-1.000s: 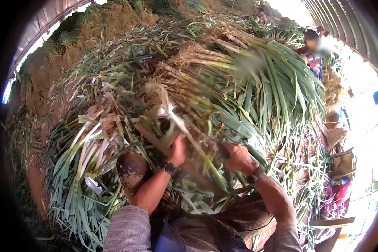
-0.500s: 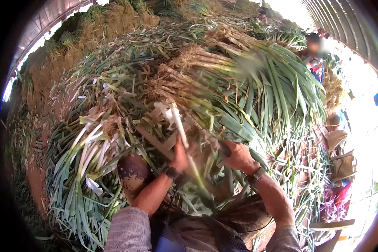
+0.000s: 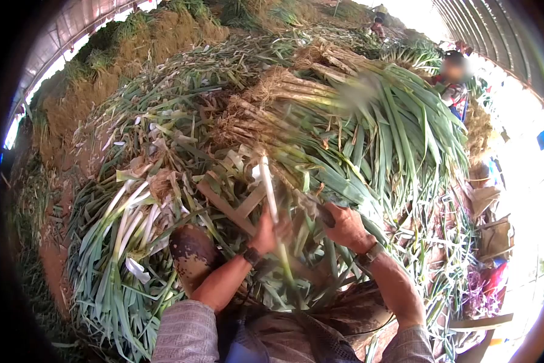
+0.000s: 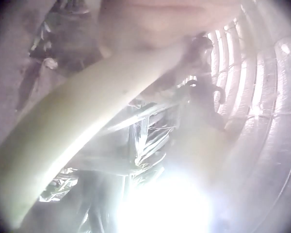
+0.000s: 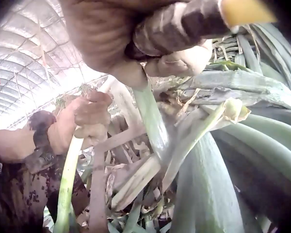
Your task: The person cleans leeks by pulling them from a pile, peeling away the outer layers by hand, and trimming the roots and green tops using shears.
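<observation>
While the left hand [image 3: 266, 234] of the person grasps one pale leek stalk [image 3: 268, 190], the right hand [image 3: 346, 228] is closed around a wrapped handle [image 5: 179, 30]. The stalk is in front of the person, between the two forearms; its white end points up and away, and its green part goes down toward the lap. In the right wrist view, the fingers of the left hand are curled around this stalk, and the handle has a brown wrapping and a yellow end. A green leaf [image 5: 153, 119] hangs just below the fingers of the right hand, but I cannot tell if they touch it.

Near the left hand, crossed wooden slats [image 3: 223, 206] lie among the loose leaves. On the right side and ahead there is a big heap of leeks [image 3: 399, 115], with brown roots [image 3: 239, 121] turned to the left. Beside the left knee [image 3: 193, 251], which has patterned cloth on it, lies another pile with white stems [image 3: 130, 221]. Each wrist wears a dark band. Farther, at the right, another person [image 3: 452, 81] is near the heap, under a curved, ribbed roof [image 3: 487, 30]. The left wrist view is hazy, with strong glare at the bottom.
</observation>
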Demonstrator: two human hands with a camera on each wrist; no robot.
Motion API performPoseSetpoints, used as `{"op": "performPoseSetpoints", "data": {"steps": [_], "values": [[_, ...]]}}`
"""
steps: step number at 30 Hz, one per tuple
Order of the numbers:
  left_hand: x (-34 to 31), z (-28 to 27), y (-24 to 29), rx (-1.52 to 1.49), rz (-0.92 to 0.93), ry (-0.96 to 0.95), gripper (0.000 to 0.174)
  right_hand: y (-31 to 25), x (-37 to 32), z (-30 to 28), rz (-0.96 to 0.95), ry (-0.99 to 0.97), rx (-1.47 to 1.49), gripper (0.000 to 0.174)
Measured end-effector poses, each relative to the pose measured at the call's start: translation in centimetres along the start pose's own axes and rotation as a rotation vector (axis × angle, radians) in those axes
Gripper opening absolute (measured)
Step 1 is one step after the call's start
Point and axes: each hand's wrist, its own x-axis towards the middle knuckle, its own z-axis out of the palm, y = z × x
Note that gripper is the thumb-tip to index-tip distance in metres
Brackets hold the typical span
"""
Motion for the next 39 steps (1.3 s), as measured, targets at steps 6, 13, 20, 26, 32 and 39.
{"op": "performPoseSetpoints", "data": {"steps": [6, 13, 20, 26, 32, 39], "values": [[1.5, -2.3, -1.1, 0.009, -0.017, 0.222, 0.071, 0.3, -0.6, 0.4, -0.103, -0.096, -0.031, 0.051], [1.7, -2.8, -2.4, -0.007, -0.062, 0.286, 0.072, -2.0, -0.2, -1.5, 0.09, -0.138, 0.001, 0.035], [2.4, -4.2, -3.1, 0.045, -0.009, 0.361, 0.072, -0.9, -0.3, -0.4, 0.053, -0.128, 0.0, 0.03], [1.5, -3.2, -2.2, 0.08, 0.006, 0.206, 0.071, 0.2, -0.2, 0.2, 0.002, -0.228, -0.017, 0.03], [1.2, -2.2, 3.3, 0.043, 0.232, 0.256, 0.068, 0.1, -0.1, -0.3, 0.106, -0.078, 0.317, 0.033], [-3.2, 1.9, 20.0, 0.227, 0.616, 0.333, 0.069, 0.9, -0.9, -0.1, 0.02, -0.273, 0.076, 0.035]]}}
